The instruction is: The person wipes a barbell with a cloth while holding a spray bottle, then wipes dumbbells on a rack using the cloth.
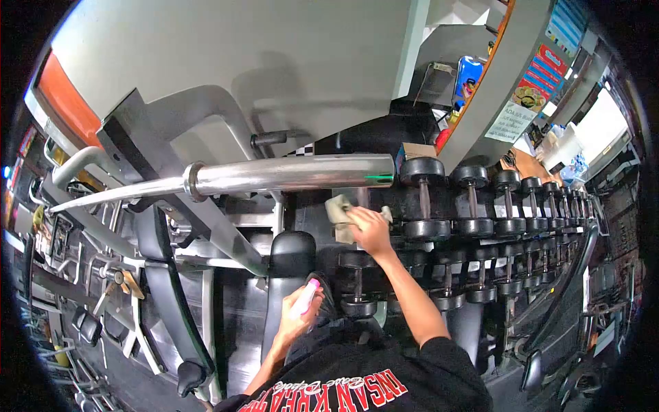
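- Gripping a crumpled beige cloth [339,211], the right hand [371,232] is just on the wearer's side of the barbell [281,174], near its thick end; cloth-to-bar contact: cannot tell.
- Left hand [295,309]: fingers wrapped around a pink-and-white bottle [308,295], well apart from the barbell, wearer's side.
- Dumbbells [425,229]: rows beyond the barbell's thick end.
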A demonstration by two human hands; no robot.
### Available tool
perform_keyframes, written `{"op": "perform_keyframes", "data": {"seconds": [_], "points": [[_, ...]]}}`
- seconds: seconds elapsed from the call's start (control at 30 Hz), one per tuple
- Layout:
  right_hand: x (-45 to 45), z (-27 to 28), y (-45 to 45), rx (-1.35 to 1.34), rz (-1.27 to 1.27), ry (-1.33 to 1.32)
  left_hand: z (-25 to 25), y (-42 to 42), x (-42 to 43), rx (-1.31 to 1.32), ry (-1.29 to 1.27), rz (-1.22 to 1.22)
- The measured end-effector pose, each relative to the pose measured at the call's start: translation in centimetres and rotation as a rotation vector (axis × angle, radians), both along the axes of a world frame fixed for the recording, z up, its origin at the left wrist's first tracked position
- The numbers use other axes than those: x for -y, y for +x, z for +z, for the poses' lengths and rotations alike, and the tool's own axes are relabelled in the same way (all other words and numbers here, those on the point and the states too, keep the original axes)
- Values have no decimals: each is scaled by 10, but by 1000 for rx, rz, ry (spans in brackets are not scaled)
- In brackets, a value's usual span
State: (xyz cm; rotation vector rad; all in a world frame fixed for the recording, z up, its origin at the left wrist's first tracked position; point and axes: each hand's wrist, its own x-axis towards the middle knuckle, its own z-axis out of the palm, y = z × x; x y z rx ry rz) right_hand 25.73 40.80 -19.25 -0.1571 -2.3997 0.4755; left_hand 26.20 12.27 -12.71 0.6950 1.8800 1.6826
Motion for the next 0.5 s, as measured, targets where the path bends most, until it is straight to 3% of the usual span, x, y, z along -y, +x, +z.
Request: {"op": "perform_keyframes", "data": {"seconds": [0.13,0.2,0.37,0.43,0.5], "points": [[-1,-31,31,-148,-264,-213,-5,-4,-8,86,-2,3],[13,-32,37,-272,-428,-681,-3,-7,-9,97,-14,-11],[-24,-61,38,-257,-532,-741,-1,-11,-12,40,14,-7],[-49,-63,41,-154,-481,-858,-4,-10,-11,52,1,1],[-57,-66,27,10,-610,-779,-7,-10,-11,64,-9,-1]]}}
